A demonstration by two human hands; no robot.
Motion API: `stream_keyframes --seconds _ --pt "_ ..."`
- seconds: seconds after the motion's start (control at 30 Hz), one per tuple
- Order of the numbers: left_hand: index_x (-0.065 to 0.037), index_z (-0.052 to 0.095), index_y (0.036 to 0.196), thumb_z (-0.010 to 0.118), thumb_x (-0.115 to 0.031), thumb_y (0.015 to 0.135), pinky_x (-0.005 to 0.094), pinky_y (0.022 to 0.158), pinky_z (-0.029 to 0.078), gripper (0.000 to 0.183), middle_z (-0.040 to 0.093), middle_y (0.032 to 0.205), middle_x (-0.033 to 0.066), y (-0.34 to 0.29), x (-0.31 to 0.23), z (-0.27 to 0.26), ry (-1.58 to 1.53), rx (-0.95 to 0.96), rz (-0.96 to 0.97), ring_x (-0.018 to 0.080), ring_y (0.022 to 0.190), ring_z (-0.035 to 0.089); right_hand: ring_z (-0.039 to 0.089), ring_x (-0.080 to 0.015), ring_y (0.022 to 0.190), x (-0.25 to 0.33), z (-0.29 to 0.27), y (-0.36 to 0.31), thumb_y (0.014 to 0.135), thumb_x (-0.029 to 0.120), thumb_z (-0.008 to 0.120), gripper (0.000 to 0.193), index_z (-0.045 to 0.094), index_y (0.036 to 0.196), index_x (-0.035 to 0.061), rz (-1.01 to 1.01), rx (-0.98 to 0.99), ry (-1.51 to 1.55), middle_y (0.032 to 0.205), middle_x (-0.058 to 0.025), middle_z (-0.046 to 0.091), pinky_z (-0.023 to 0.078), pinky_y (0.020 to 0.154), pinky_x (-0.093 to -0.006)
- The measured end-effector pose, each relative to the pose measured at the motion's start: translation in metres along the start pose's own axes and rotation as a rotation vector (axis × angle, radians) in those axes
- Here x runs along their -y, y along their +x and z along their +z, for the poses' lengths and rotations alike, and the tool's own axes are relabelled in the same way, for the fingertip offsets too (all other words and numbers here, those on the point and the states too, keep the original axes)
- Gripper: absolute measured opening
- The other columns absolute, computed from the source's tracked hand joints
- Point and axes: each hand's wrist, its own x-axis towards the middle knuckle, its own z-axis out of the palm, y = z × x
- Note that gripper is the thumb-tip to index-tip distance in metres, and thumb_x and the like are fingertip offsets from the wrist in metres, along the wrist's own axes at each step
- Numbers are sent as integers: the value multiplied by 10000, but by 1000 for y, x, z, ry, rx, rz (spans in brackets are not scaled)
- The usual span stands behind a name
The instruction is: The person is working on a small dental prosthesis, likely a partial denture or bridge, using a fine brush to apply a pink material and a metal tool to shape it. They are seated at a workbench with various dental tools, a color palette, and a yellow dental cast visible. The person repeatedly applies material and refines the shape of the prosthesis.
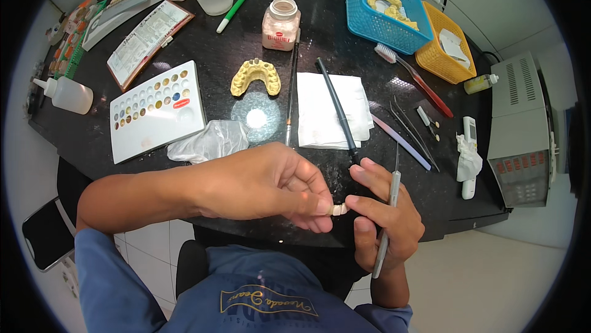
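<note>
My left hand (252, 182) pinches a small tooth-coloured dental bridge (339, 210) between thumb and forefinger, just over the table's near edge. Across from it, my right hand (399, 225) has a slim metal-handled tool (383, 250) lodged between its fingers, its thin tip pointing away from me. The right forefinger's tip is at the bridge's right end; whether it presses on it I cannot tell. Beyond the hands a yellow dental cast (256, 78) stands on the black table. A dark-handled brush (335, 102) lies across folded white tissue (317, 120).
Left: a white palette (157, 114) with coloured wells, crumpled plastic (212, 141), a squeeze bottle (72, 95). Far side: an open powder jar (281, 28), a green marker (240, 4), blue basket (388, 16), yellow basket (443, 49). Right: a toothbrush (425, 86), tweezers (415, 133), a grey machine (520, 129).
</note>
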Motion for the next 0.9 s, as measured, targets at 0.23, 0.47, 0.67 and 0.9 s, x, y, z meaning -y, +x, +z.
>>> stream_keyframes --seconds 0.23,0.47,0.67,0.9 --pt "48 595 1027 619 -221 932 235 873 504 286 680 993 127 -2 3 -3 -24 18 9 153 975 660 651 -377 1003 1 4 2 850 137 617 142 670 951 53 16 24 16 1029 -208 674 530 868 -450" --pt "48 594 1026 621 -239 930 239 877 503 305 675 999 126 -2 2 -2 -17 13 12 157 985 657 652 -373 1004 0 4 2 853 154 621 144 673 946 58 8 42 32 1038 -203 672 525 877 -459" --pt "50 595 1022 621 -250 929 241 891 502 315 674 997 127 -2 1 -2 -26 16 11 162 997 656 655 -361 1005 0 2 2 847 161 629 143 679 942 66 -20 74 -23 1044 -203 671 519 882 -468" --pt "42 599 1027 622 -243 929 237 885 503 303 678 992 125 -2 1 -3 -24 22 -9 157 993 657 657 -357 1002 4 5 1 846 178 635 146 684 947 85 24 9 -21 1072 -209 662 520 882 -469"
